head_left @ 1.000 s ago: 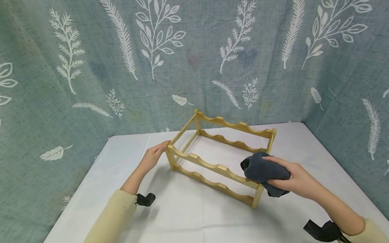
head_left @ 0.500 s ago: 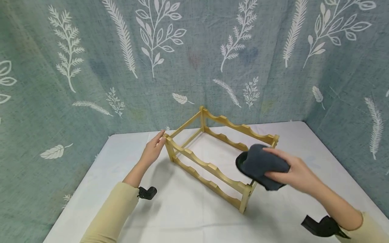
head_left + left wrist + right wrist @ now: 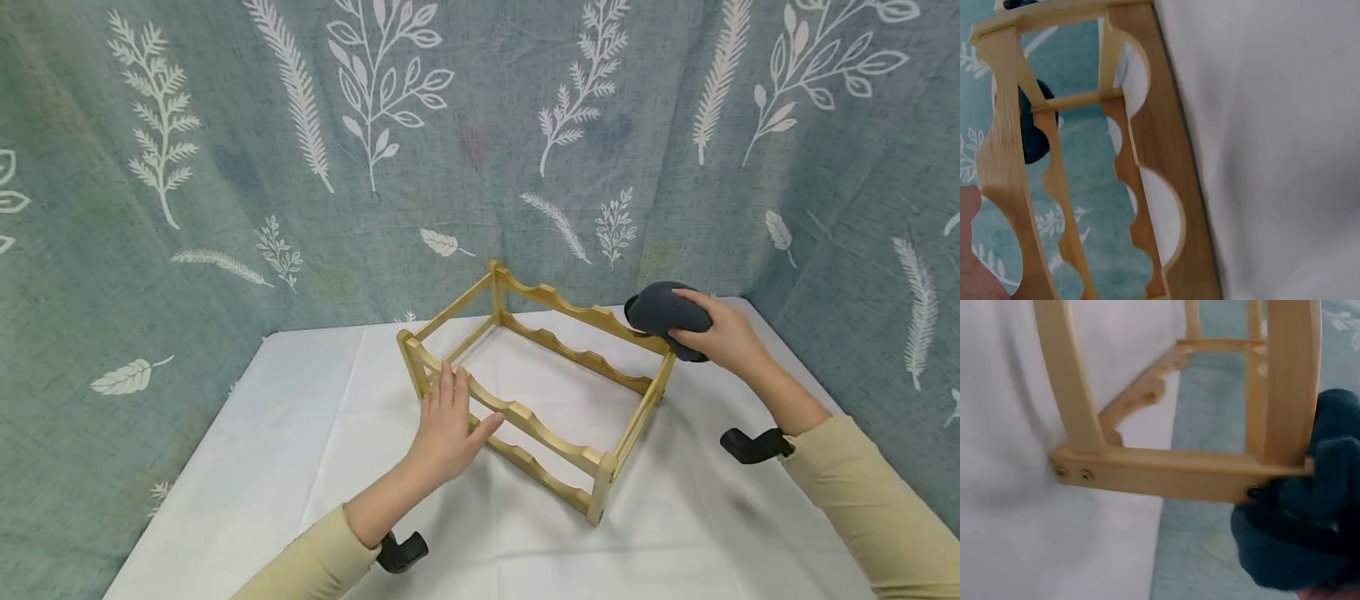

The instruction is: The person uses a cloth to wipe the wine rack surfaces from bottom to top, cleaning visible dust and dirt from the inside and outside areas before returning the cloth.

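Note:
A wooden rack (image 3: 517, 412) with scalloped rails stands at an angle on the white-covered table. My right hand (image 3: 723, 333) grips a bunched dark blue cloth (image 3: 663, 308) at the rack's back right corner. In the right wrist view the cloth (image 3: 1285, 550) lies against the end of the wooden bar (image 3: 1166, 475). My left hand (image 3: 446, 433) is spread with straight fingers, its fingertips over the front upper rail. Only a sliver of that hand (image 3: 975, 256) shows at the left edge of the left wrist view, beside a scalloped rail (image 3: 1004, 144).
A blue-green curtain (image 3: 480, 167) with white leaf prints hangs behind the table and along both sides. White cloth (image 3: 300, 433) covers the table. Black wrist mounts (image 3: 753, 446) sit on both forearms.
My right hand has carried the cloth from the front right corner to the back right one. My left hand has left the left corner for the front rail. The rack has turned slightly.

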A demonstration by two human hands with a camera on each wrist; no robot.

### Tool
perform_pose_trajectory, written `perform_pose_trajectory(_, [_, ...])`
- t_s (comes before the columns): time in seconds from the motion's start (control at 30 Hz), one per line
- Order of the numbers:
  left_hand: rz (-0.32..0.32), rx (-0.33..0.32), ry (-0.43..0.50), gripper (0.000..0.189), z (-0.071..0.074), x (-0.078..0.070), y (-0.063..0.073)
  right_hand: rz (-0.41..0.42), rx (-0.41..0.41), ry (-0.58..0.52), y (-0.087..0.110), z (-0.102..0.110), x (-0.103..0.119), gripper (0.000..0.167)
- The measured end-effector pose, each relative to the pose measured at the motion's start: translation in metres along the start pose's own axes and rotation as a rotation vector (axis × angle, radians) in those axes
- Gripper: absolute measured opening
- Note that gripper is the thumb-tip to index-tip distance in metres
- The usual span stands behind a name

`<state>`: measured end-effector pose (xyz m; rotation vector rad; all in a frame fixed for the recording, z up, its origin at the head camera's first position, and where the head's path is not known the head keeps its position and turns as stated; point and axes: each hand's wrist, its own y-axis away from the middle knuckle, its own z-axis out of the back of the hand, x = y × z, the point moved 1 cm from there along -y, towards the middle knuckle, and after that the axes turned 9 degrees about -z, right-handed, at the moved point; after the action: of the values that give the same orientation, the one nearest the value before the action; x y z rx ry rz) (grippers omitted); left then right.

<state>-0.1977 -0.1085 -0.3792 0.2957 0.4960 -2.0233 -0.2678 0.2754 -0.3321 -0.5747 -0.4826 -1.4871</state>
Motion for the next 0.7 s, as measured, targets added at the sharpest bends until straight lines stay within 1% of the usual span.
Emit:
perform_pose_trajectory(0.07, [0.002, -0.017, 0.046, 0.088, -0.004, -0.002, 0.000, -0.027, 0.053, -0.011, -0.002, -0.003, -0.001, 0.070])
perform_pose_trajectory(0.13, [0.006, -0.035, 0.073, 0.088, -0.006, -0.003, 0.000, -0.032, 0.065, -0.021, -0.003, -0.002, -0.002, 0.070])
perform_pose_trajectory(0.23, [0.008, -0.047, 0.060, 0.089, -0.007, -0.005, -0.001, -0.034, 0.084, -0.014, -0.003, 0.001, -0.002, 0.070])
perform_pose_trajectory(0.3, [0.011, -0.040, 0.034, 0.090, -0.008, -0.005, -0.001, -0.027, 0.100, -0.006, -0.001, 0.004, -0.003, 0.069])
perform_pose_trajectory(0.4, [0.009, -0.028, -0.012, 0.090, -0.008, -0.004, -0.002, 0.003, 0.118, -0.003, 0.003, 0.005, -0.004, 0.067])
perform_pose_trajectory(0.5, [0.008, -0.031, -0.050, 0.090, -0.008, 0.000, -0.003, 0.024, 0.140, -0.021, 0.009, 0.005, -0.005, 0.066])
perform_pose_trajectory(0.57, [0.012, -0.024, -0.054, 0.090, -0.006, 0.003, -0.004, 0.025, 0.158, -0.042, 0.015, 0.004, -0.006, 0.066])
perform_pose_trajectory(0.7, [0.030, 0.024, -0.001, 0.093, 0.000, 0.010, -0.007, 0.030, 0.186, -0.076, 0.026, 0.003, -0.008, 0.067])
